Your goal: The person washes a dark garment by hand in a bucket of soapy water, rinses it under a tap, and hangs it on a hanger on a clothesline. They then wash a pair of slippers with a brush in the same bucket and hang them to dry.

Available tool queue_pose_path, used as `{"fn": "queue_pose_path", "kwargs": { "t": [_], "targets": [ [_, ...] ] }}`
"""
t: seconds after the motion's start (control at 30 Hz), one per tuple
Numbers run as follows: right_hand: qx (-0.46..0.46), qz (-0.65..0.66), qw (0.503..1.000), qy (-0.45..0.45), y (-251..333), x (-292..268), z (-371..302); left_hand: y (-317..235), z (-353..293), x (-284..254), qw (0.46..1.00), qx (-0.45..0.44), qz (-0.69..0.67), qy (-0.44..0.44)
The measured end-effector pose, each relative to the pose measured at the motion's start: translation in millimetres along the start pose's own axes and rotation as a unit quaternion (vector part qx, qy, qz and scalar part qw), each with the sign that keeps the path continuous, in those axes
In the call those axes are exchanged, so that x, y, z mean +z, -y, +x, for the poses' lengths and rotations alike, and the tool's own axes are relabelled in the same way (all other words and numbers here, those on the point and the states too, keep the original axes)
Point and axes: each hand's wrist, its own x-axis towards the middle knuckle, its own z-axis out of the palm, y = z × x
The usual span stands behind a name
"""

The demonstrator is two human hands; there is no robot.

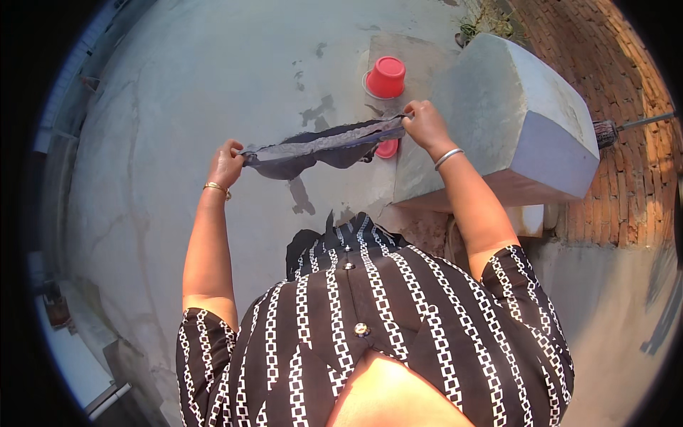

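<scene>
Concrete floor (185, 85) below; left grip (226, 164), right grip (427, 127) clamped on grey cloth (320, 146) stretched between.

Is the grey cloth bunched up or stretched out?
Stretched out: the grey cloth spans between the left hand and right hand, each gripping an end.

From my remote station I take this for an outdoor yard, probably a home's. I see bare grey concrete ground (178, 92) spreading across the left and far side, marked with dark damp-looking patches. On the right stands a big pale masonry block (484, 107), with rough red brickwork (626, 164) beyond it. A red bucket (388, 77) of household kind sits upside down near the block, some greenery (491, 25) grows at the far right, and I see strong sunlight and sharp shadows.
</scene>
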Motion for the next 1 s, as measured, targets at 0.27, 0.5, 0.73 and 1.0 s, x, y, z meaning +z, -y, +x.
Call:
{"fn": "queue_pose_path", "kwargs": {
  "t": [0.27, 0.5, 0.73, 1.0],
  "targets": [
    [0.072, 0.163, 0.981, 0.072, -1.3, 48.2, 194.7, -43.5, 194.4, -93.2, 0.98, -0.08, -0.18, 0.032],
    [0.229, 0.4, 0.885, 0.065, 48.5, 76.7, 286.3, -47.7, 311.6, -117.3, 0.923, -0.003, -0.385, 0.017],
    [0.32, 0.549, 0.772, -0.006, 27.9, 134.9, 360.0, -65.5, 370.4, -80.1, 0.953, 0.287, -0.058, 0.077],
    [0.167, 0.371, 0.883, 0.236, -11.3, 184.2, 484.3, -77.9, 503.3, -91.3, 0.953, 0.212, 0.198, 0.09]
  ]
}}
